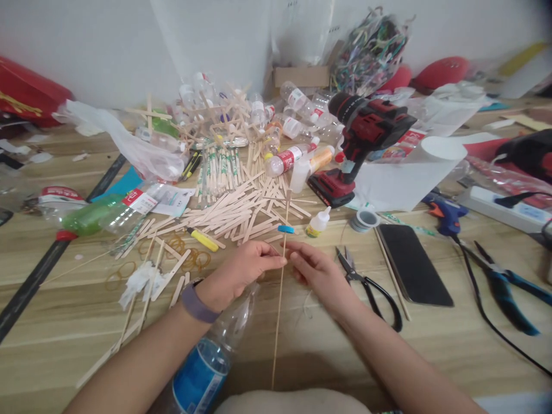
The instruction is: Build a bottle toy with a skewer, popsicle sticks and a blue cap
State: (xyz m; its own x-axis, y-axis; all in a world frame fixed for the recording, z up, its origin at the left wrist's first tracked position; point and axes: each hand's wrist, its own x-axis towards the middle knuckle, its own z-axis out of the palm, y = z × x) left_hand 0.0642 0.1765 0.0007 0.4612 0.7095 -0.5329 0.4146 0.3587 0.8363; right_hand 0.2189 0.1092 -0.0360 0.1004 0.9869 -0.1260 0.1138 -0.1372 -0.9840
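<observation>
Rubber bands point(194, 257) and a blue-labelled bottle point(200, 374) flanked the left forearm, the bottle crowding its working space; craft sticks point(228, 215) lay loose beyond. The left hand point(245, 265) pinched a thin rod point(278, 310) between its fingers, above the worktop point(319, 359). A blue piece point(286, 229) was apparently already fitted near the rod's upper part. The right hand's point(319, 273) fingers curled narrowly beside it, their grip indeterminable; scissors point(371, 290) lay near the right forearm
</observation>
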